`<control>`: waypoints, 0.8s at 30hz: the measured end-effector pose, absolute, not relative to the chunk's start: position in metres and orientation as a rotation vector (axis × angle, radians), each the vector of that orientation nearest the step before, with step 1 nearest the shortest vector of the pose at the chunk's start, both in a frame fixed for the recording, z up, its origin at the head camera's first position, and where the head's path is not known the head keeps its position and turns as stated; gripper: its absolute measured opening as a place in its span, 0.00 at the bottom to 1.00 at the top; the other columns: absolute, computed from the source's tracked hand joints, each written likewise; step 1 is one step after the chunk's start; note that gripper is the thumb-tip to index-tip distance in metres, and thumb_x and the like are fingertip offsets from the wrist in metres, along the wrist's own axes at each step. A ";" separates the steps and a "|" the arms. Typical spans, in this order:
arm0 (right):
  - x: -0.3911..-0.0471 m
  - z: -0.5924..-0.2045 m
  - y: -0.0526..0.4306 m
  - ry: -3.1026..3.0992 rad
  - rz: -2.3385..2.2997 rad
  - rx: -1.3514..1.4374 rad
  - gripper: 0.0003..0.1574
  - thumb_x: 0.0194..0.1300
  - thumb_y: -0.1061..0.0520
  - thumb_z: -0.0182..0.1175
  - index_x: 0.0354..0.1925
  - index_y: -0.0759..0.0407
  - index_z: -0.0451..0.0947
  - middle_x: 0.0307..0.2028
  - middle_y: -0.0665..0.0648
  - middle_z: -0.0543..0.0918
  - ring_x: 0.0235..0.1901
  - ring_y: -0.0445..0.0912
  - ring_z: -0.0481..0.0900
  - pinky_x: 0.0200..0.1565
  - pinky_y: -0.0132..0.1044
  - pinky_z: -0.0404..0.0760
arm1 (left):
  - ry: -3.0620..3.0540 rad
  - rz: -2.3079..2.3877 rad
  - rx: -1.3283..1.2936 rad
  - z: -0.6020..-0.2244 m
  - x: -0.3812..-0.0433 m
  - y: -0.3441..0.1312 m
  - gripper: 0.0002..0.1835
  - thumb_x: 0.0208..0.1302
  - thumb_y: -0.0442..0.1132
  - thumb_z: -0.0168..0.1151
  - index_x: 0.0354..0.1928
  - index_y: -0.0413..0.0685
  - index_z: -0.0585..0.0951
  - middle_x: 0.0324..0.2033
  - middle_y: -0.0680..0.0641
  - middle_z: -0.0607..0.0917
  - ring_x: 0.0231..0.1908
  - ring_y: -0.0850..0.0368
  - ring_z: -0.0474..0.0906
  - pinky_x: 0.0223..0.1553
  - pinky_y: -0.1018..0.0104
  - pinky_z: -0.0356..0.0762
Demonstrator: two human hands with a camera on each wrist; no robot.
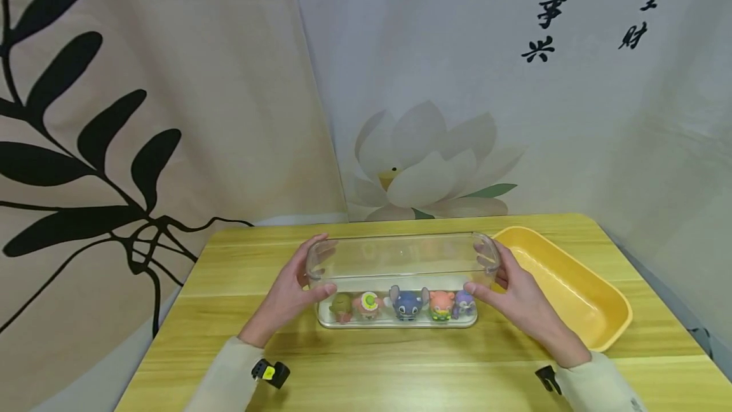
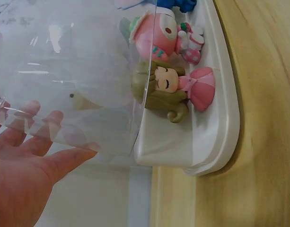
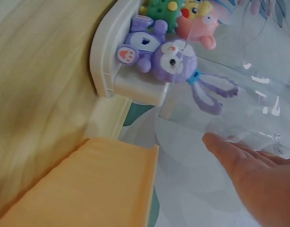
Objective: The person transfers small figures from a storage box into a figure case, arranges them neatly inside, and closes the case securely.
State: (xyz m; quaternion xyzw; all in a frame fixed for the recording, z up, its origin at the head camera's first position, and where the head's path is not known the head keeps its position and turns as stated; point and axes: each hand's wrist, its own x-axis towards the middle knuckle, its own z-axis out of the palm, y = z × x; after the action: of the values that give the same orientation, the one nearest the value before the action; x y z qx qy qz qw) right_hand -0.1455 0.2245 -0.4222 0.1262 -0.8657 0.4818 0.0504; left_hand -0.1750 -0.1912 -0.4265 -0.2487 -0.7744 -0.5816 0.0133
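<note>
A clear plastic cover is held by its two ends above a white base. My left hand grips the cover's left end, thumb toward the front. At the opposite end, my right hand holds it in the same way. Several small figures stand in a row on the base: a long-haired doll in a pink dress, a pink figure with a hat, a big-eared blue figure, a pink figure in green and a purple rabbit. The cover's lower edge partly overlaps their heads in the wrist views.
A yellow tray lies at the right of the wooden table, close beside my right hand. Behind the table's far edge hangs a printed cloth backdrop. Dark straps show at the sleeves.
</note>
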 end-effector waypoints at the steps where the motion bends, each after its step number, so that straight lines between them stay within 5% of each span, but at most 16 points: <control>1: -0.146 -0.423 0.224 -2.638 1.471 0.383 0.57 0.68 0.48 0.71 0.81 0.58 0.50 0.72 0.68 0.70 0.64 0.67 0.76 0.66 0.61 0.75 | -2.414 -1.814 -0.775 -0.427 -0.176 -0.191 0.44 0.65 0.38 0.72 0.79 0.59 0.61 0.74 0.42 0.69 0.73 0.35 0.64 0.66 0.29 0.70; 24: -0.152 -0.429 0.223 -2.696 1.485 0.335 0.61 0.67 0.45 0.71 0.81 0.64 0.47 0.68 0.78 0.70 0.65 0.72 0.72 0.67 0.64 0.73 | -2.464 -1.795 -0.778 -0.429 -0.182 -0.195 0.44 0.65 0.37 0.72 0.79 0.60 0.61 0.74 0.41 0.69 0.72 0.30 0.64 0.66 0.27 0.68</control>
State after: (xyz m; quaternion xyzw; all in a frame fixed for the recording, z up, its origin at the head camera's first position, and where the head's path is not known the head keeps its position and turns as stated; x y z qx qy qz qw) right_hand -0.1519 0.2232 -0.4292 0.1081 -0.8706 0.4795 0.0226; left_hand -0.1824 -0.1946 -0.4288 -0.2473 -0.7832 -0.5705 -0.0022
